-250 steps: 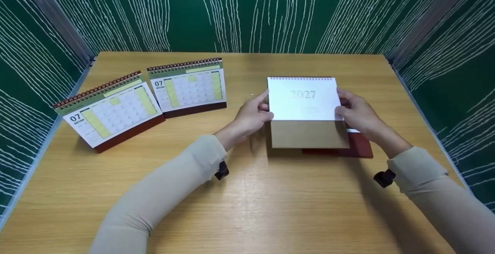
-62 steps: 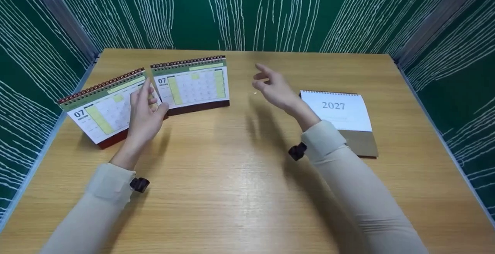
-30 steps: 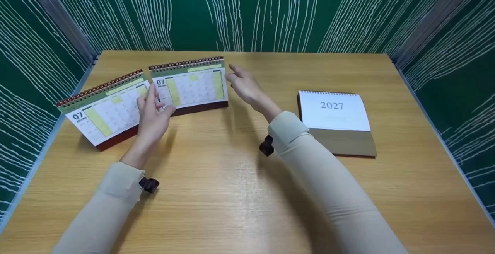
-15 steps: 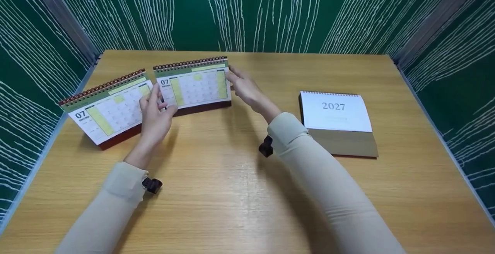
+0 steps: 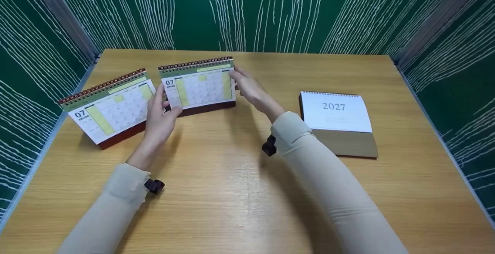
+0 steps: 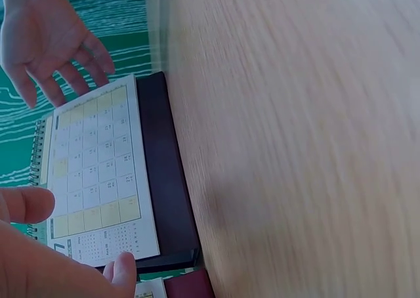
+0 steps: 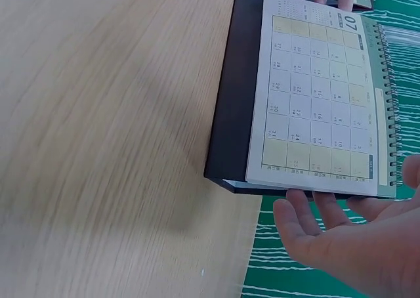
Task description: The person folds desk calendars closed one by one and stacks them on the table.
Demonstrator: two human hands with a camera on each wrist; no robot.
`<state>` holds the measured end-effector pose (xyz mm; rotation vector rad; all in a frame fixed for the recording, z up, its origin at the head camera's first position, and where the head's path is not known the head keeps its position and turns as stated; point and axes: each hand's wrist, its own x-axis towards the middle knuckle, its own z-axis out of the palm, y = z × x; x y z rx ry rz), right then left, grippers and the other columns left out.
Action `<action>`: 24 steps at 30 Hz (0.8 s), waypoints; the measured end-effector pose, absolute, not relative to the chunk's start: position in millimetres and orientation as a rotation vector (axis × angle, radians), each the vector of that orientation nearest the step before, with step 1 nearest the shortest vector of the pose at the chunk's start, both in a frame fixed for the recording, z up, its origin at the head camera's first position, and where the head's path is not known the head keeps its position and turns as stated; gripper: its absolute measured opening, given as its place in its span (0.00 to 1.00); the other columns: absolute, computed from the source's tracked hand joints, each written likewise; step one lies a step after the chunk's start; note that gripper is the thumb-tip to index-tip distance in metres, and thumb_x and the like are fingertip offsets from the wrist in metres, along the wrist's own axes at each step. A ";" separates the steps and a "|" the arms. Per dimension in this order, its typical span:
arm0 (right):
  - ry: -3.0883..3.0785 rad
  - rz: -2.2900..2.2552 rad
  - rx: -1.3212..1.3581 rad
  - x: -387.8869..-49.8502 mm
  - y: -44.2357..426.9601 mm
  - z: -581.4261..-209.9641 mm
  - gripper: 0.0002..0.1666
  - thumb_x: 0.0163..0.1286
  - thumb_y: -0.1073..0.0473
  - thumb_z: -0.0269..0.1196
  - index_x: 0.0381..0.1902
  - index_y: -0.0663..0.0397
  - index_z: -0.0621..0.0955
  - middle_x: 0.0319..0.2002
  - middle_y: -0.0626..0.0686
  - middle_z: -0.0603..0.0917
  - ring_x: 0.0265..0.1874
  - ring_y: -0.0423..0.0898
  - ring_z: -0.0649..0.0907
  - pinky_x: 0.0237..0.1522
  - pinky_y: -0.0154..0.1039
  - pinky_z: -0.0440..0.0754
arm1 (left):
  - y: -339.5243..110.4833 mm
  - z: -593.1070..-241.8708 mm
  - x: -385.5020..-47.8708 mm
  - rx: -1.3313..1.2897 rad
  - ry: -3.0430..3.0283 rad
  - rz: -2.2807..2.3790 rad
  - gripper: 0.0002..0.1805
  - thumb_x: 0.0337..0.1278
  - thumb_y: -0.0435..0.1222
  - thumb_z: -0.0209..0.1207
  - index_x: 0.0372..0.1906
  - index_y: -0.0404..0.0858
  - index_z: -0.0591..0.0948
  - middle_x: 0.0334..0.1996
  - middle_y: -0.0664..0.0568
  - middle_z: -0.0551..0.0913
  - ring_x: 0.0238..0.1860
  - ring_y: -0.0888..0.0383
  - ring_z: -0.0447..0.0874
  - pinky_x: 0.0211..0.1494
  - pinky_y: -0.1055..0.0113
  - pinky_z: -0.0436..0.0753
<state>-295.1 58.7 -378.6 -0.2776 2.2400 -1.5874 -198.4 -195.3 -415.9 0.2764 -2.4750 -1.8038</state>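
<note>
Left hand (image 5: 159, 119) and right hand (image 5: 250, 87), fingers relaxed and loosely extended, touch opposite sides of the middle calendar (image 5: 203, 87); twin calendar (image 5: 114, 109) left of it, 2027 calendar (image 5: 336, 118) right.

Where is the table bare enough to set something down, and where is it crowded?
Bare: the table between the sleeves, and behind and right of the 2027 calendar. Crowded: left rear, where the red-based calendar and dark-based calendar stand close, the left hand at their gap, the right hand at the latter's right edge.

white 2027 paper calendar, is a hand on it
No, the left hand and right hand flank the dark-based, green-topped paper calendar.
</note>
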 end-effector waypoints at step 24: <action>2.179 -1.629 -0.185 -306.3 55.3 -365.7 0.38 0.87 0.37 0.37 0.86 0.45 0.58 0.73 0.56 0.71 0.72 0.55 0.72 0.78 0.56 0.66 | -191.7 -418.7 -204.3 0.274 -2.419 -1.818 0.52 0.70 0.31 0.58 0.88 0.50 0.42 0.80 0.41 0.52 0.71 0.50 0.61 0.75 0.60 0.69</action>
